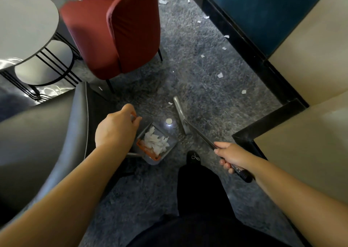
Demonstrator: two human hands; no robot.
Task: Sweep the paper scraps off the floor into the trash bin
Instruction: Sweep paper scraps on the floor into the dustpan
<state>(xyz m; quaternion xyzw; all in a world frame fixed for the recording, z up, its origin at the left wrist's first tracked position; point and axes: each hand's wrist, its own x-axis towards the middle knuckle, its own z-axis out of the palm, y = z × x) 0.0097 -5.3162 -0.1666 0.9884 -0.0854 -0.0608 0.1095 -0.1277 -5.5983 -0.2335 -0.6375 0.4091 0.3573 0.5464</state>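
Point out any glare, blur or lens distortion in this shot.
Head view: wide-angle bending curves the dark baseboard and stretches both forearms; glare spot on the clear plastic dustpan near the round white scrap; bright reflections below the round grey table; the red upholstered chair looks slightly soft.
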